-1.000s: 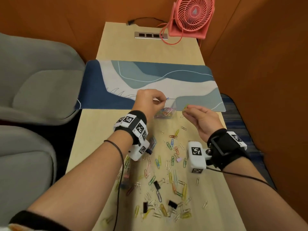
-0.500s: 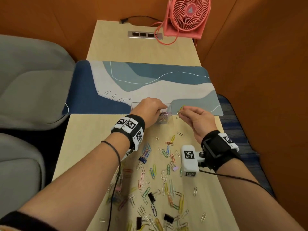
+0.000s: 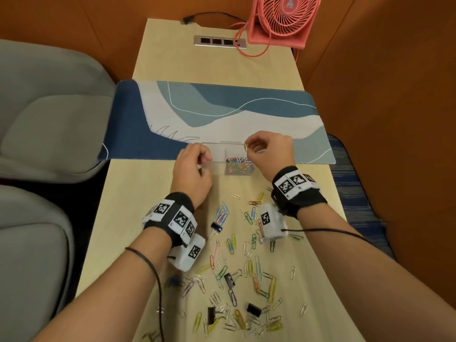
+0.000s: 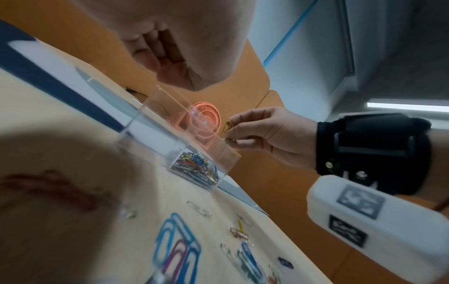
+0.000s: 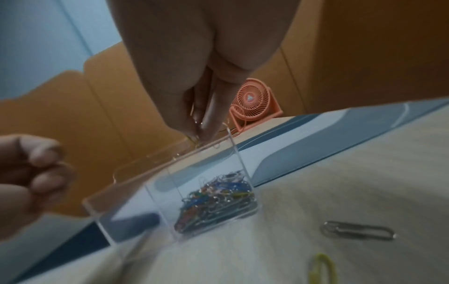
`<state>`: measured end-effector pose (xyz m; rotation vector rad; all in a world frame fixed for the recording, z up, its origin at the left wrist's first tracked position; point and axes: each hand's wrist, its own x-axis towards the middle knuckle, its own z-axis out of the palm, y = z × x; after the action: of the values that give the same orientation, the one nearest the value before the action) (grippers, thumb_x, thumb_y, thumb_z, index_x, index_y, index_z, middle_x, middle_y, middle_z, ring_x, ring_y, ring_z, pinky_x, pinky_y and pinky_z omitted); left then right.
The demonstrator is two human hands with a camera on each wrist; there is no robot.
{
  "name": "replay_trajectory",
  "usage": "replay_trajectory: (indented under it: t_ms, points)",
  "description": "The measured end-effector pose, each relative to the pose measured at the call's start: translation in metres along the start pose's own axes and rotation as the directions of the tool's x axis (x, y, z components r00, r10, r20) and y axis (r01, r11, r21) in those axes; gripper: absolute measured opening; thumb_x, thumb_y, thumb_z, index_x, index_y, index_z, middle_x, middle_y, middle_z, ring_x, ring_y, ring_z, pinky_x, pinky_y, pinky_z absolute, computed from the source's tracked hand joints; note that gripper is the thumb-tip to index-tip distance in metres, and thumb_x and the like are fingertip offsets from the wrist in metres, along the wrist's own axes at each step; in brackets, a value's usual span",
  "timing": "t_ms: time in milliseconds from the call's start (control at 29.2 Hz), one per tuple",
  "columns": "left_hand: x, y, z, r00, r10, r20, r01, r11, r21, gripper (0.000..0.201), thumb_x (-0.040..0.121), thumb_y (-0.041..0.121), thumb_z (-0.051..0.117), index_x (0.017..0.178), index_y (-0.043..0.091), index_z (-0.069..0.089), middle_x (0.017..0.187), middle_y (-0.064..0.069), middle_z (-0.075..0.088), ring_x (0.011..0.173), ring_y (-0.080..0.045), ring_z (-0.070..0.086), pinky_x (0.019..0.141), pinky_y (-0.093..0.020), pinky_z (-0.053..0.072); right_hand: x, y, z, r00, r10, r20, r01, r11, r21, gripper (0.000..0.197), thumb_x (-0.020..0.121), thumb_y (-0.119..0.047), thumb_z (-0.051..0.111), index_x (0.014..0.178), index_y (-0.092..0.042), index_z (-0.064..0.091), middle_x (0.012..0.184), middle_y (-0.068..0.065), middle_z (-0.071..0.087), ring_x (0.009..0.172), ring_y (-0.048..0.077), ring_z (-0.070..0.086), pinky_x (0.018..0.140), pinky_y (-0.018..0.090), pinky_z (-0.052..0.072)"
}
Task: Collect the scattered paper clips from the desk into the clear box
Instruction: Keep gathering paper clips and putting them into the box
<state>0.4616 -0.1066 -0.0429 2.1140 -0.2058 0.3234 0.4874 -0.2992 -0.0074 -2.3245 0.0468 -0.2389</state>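
The clear box [image 3: 214, 154] stands at the mat's near edge, and its right compartment holds a pile of coloured paper clips [image 3: 238, 166]. My right hand [image 3: 248, 148] pinches a yellow paper clip [image 3: 246, 147] just above that compartment's rim. The clip [image 4: 227, 127] also shows in the left wrist view. My left hand [image 3: 206, 160] hovers at the box's left end with its fingers [image 4: 157, 42] curled and nothing in them. It looks just apart from the box [image 5: 170, 192] in the right wrist view. Many scattered clips [image 3: 246, 267] lie on the desk behind both wrists.
Several black binder clips [image 3: 254, 309] and a blue one [image 3: 216, 227] lie among the paper clips. The blue and grey desk mat [image 3: 222, 114] lies beyond the box. A pink fan [image 3: 283, 18] and a socket strip [image 3: 219, 41] are at the far end. Grey seats [image 3: 49, 107] stand left.
My right hand has carried the yellow clip leftward from beside the box to above its right compartment. My left hand has drawn back from over that compartment to the box's left end.
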Motion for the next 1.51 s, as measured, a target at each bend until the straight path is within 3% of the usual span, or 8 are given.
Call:
replay_trajectory:
  t_ms: [171, 376, 547, 753, 958, 1231, 1402, 1505]
  points:
    - [-0.036, -0.009, -0.024, 0.998, -0.061, 0.015, 0.061, 0.998, 0.006, 0.039, 0.061, -0.013, 0.046, 0.079, 0.022, 0.048, 0.077, 0.002, 0.049, 0.076, -0.019, 0.046, 0.071, -0.029, 0.038, -0.002, -0.002, 0.008, 0.980, -0.050, 0.192, 0.108, 0.947, -0.302, 0.019, 0.083, -0.017, 0.060, 0.091, -0.020, 0.076, 0.086, -0.001, 0.075, 0.082, 0.017, 0.068, 0.084, 0.031, 0.055]
    - [-0.081, -0.007, -0.051, 0.972, -0.054, 0.227, 0.045, 0.998, 0.045, 0.033, 0.067, -0.012, 0.053, 0.076, 0.019, 0.060, 0.078, 0.003, 0.055, 0.076, -0.014, 0.051, 0.070, -0.021, 0.041, -0.029, -0.021, -0.004, 0.979, -0.072, 0.190, 0.126, 0.948, -0.291, 0.023, 0.088, -0.017, 0.057, 0.103, -0.016, 0.074, 0.104, 0.001, 0.073, 0.094, 0.018, 0.066, 0.091, 0.027, 0.049]
    - [-0.138, 0.006, -0.077, 0.863, -0.124, 0.489, 0.107, 0.992, 0.062, 0.033, 0.072, -0.008, 0.055, 0.082, 0.019, 0.071, 0.083, 0.006, 0.062, 0.074, -0.001, 0.056, 0.069, -0.008, 0.040, -0.115, -0.011, -0.028, 0.976, 0.039, 0.213, 0.022, 0.961, -0.277, 0.020, 0.083, -0.016, 0.059, 0.094, -0.022, 0.076, 0.087, -0.004, 0.075, 0.074, 0.010, 0.067, 0.083, 0.030, 0.055]
    - [-0.206, 0.019, -0.072, 0.734, -0.142, 0.664, -0.076, 0.955, 0.288, 0.033, 0.086, 0.038, 0.064, 0.115, 0.023, 0.067, 0.101, 0.006, 0.057, 0.094, -0.011, 0.052, 0.086, -0.025, 0.043, -0.237, -0.004, -0.041, 0.859, 0.216, 0.465, -0.052, 0.939, -0.340, 0.017, 0.080, -0.028, 0.070, 0.095, -0.020, 0.074, 0.084, -0.005, 0.069, 0.074, 0.007, 0.061, 0.078, 0.031, 0.056]
    - [-0.239, 0.031, -0.058, 0.794, -0.167, 0.584, -0.041, 0.945, 0.326, 0.031, 0.084, 0.035, 0.071, 0.111, 0.019, 0.071, 0.102, -0.002, 0.058, 0.097, -0.020, 0.056, 0.087, -0.031, 0.047, -0.291, 0.006, -0.021, 0.831, 0.220, 0.512, 0.023, 0.905, -0.426, 0.037, 0.080, -0.027, 0.071, 0.115, -0.017, 0.067, 0.101, 0.004, 0.056, 0.089, 0.022, 0.057, 0.074, 0.025, 0.043]
    - [-0.249, 0.047, -0.058, 0.844, -0.227, 0.486, 0.093, 0.954, 0.285, 0.011, 0.083, 0.018, 0.069, 0.094, 0.022, 0.068, 0.091, 0.003, 0.068, 0.087, -0.015, 0.061, 0.081, -0.032, 0.053, -0.300, 0.002, -0.022, 0.864, 0.196, 0.464, -0.008, 0.926, -0.377, 0.011, 0.080, -0.015, 0.068, 0.091, -0.017, 0.068, 0.081, -0.003, 0.057, 0.072, 0.013, 0.052, 0.065, 0.022, 0.043]
    - [-0.245, 0.042, -0.074, 0.887, -0.377, 0.266, 0.374, 0.925, 0.061, 0.010, 0.079, 0.019, 0.075, 0.086, 0.026, 0.072, 0.073, 0.006, 0.066, 0.067, -0.007, 0.060, 0.067, -0.020, 0.054, -0.297, 0.002, -0.025, 0.864, 0.153, 0.479, 0.025, 0.938, -0.345, 0.011, 0.073, -0.009, 0.066, 0.074, -0.020, 0.061, 0.075, -0.005, 0.057, 0.068, 0.014, 0.054, 0.065, 0.029, 0.050]
    - [-0.240, 0.025, -0.104, 0.887, -0.446, 0.120, 0.450, 0.893, -0.005, 0.013, 0.079, 0.014, 0.076, 0.088, 0.023, 0.073, 0.072, 0.000, 0.066, 0.061, -0.006, 0.056, 0.062, -0.015, 0.050, -0.295, 0.002, -0.025, 0.838, 0.102, 0.537, 0.118, 0.925, -0.360, 0.031, 0.073, -0.012, 0.065, 0.103, -0.022, 0.063, 0.094, -0.005, 0.058, 0.079, 0.015, 0.056, 0.070, 0.030, 0.052]
